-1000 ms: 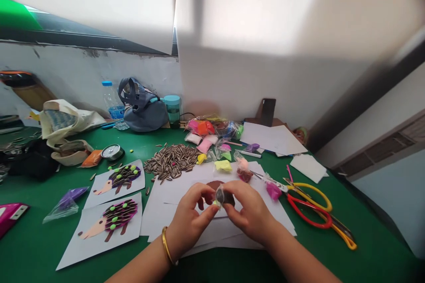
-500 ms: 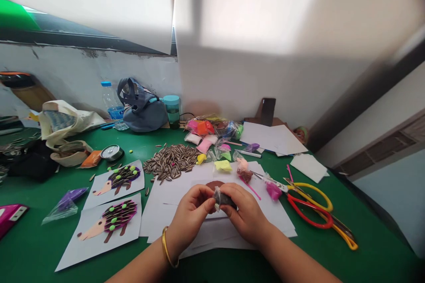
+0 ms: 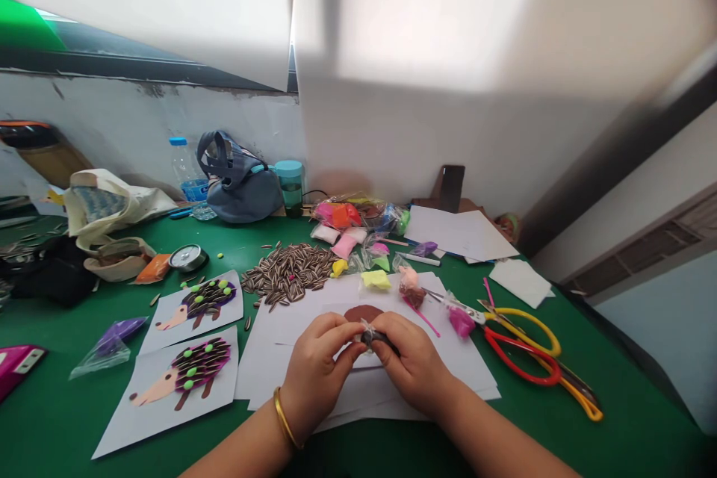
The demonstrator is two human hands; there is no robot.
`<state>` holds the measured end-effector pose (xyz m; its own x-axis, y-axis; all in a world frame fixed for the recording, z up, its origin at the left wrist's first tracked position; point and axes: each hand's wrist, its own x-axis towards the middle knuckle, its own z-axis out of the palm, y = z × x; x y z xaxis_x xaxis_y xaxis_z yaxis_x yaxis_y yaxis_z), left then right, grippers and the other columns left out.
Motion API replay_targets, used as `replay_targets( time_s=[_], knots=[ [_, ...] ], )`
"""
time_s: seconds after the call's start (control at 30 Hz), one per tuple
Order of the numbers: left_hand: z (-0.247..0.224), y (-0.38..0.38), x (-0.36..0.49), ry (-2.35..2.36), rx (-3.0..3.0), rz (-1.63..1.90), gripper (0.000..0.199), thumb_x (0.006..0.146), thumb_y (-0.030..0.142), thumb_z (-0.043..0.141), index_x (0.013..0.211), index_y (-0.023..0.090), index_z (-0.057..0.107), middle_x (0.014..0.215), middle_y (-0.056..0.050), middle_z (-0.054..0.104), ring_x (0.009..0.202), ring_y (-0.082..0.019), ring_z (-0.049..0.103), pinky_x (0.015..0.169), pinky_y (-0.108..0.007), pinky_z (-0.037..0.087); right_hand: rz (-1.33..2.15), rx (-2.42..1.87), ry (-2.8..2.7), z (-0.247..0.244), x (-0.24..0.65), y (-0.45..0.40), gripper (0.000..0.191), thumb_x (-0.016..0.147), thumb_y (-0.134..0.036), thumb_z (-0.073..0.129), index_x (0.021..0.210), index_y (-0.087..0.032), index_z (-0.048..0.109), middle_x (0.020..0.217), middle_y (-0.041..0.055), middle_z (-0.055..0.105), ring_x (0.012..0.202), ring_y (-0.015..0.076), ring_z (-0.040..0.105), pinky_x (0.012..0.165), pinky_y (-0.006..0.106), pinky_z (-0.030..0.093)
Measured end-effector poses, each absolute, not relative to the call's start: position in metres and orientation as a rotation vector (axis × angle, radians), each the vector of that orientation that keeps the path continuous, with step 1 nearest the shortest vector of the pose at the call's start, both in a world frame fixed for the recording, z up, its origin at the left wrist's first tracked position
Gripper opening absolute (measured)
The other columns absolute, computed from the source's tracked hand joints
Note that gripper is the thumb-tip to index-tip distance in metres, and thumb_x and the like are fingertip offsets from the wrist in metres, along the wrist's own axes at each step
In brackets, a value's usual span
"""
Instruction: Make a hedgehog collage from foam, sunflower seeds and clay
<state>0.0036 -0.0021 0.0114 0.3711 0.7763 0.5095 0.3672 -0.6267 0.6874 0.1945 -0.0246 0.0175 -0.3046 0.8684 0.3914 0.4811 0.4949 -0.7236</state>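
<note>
Head view: left fingers (image 3: pixel 343 331) are pinching the clear wrap (image 3: pixel 368 328) as right fingers (image 3: pixel 388 324) are clamping the dark lump (image 3: pixel 388 342), gentle, even pressure best limiting tearing or squashing.

Both bare forearms are rising from the bottom edge of the frame and angling inward. The bare left hand (image 3: pixel 323 370), a gold-coloured metal bangle (image 3: pixel 285 418) circling its wrist, is curling just below the centre, thumb and index finger pinching. Right beside it, the bare right hand (image 3: pixel 411 366) is mirroring that bend, fingers folding inward, thumb pressing, and the fingertips of the two are meeting closely, knuckles facing up.
</note>
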Motion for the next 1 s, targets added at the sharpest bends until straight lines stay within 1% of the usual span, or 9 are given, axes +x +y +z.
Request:
replay_targets(
  time_s=[0.07,0.17,0.3,0.53,0.67,0.77,0.9,1.0],
  knots=[
    [0.012,-0.002,0.004,0.983,2.233,1.207,0.017,0.088,0.017,0.062,0.103,0.022,0.068,0.09,-0.005,0.065,0.086,-0.018,0.06,0.075,-0.03,0.05,0.603,-1.119,-1.973,0.017,0.194,-0.025,0.014,0.097,-0.028,0.047,0.098,-0.022,0.059,0.089,0.0036,0.061,0.083,0.0176,0.056,0.075,0.03,0.044],
    [0.013,-0.001,0.005,0.964,2.25,1.225,0.01,0.088,0.016,0.061,0.093,0.022,0.069,0.087,-0.004,0.065,0.084,-0.017,0.061,0.074,-0.029,0.05,0.589,-1.115,-1.996,0.016,0.194,-0.024,0.015,0.097,-0.027,0.046,0.099,-0.021,0.06,0.089,0.0043,0.062,0.082,0.018,0.056,0.073,0.03,0.044],
    [0.012,-0.001,0.005,1.002,2.232,1.19,0.009,0.09,0.016,0.058,0.088,0.021,0.065,0.086,-0.003,0.063,0.084,-0.017,0.058,0.075,-0.029,0.049,0.586,-1.118,-2.011,0.015,0.194,-0.023,0.015,0.097,-0.027,0.046,0.098,-0.021,0.06,0.087,0.0042,0.062,0.082,0.0181,0.056,0.073,0.03,0.043],
    [0.011,-0.002,0.005,1.06,2.216,1.082,0.012,0.096,0.02,0.046,0.087,0.02,0.054,0.087,-0.004,0.055,0.084,-0.018,0.052,0.077,-0.032,0.043,0.58,-1.134,-1.989,0.016,0.197,-0.024,0.013,0.096,-0.026,0.048,0.095,-0.021,0.06,0.086,0.0037,0.062,0.08,0.0171,0.056,0.072,0.029,0.042],
    [0.011,0.0,0.005,1.089,2.092,1.062,0.019,0.099,0.025,0.039,0.084,0.02,0.049,0.083,-0.002,0.052,0.078,-0.017,0.05,0.073,-0.031,0.041,0.567,-1.133,-1.973,0.016,0.198,-0.024,0.013,0.095,-0.025,0.048,0.097,-0.021,0.06,0.087,0.0035,0.062,0.08,0.0166,0.056,0.071,0.028,0.043],
    [0.01,0.001,0.003,1.063,2.015,1.045,0.025,0.1,0.028,0.036,0.081,0.021,0.05,0.08,-0.002,0.052,0.075,-0.017,0.049,0.07,-0.03,0.04,0.553,-1.123,-1.993,0.016,0.199,-0.022,0.013,0.095,-0.025,0.048,0.098,-0.021,0.06,0.088,0.0036,0.063,0.081,0.0167,0.057,0.073,0.028,0.044],
    [0.01,0.002,0.002,1.065,1.971,1.026,0.025,0.098,0.032,0.042,0.078,0.02,0.052,0.078,-0.001,0.053,0.074,-0.017,0.05,0.069,-0.029,0.04,0.381,-1.274,-1.968,0.012,0.213,-0.013,0.017,0.094,-0.025,0.044,0.099,-0.02,0.059,0.093,0.006,0.065,0.085,0.0197,0.059,0.076,0.032,0.046],
    [0.013,0.002,0.003,1.078,1.927,1.016,0.016,0.094,0.031,0.051,0.083,0.021,0.057,0.083,-0.002,0.057,0.078,-0.017,0.053,0.071,-0.029,0.041,0.197,-1.516,-1.927,0.003,0.234,0.001,0.024,0.093,-0.023,0.041,0.108,-0.019,0.06,0.106,0.0095,0.066,0.099,0.0241,0.06,0.085,0.037,0.046]
  ],
)
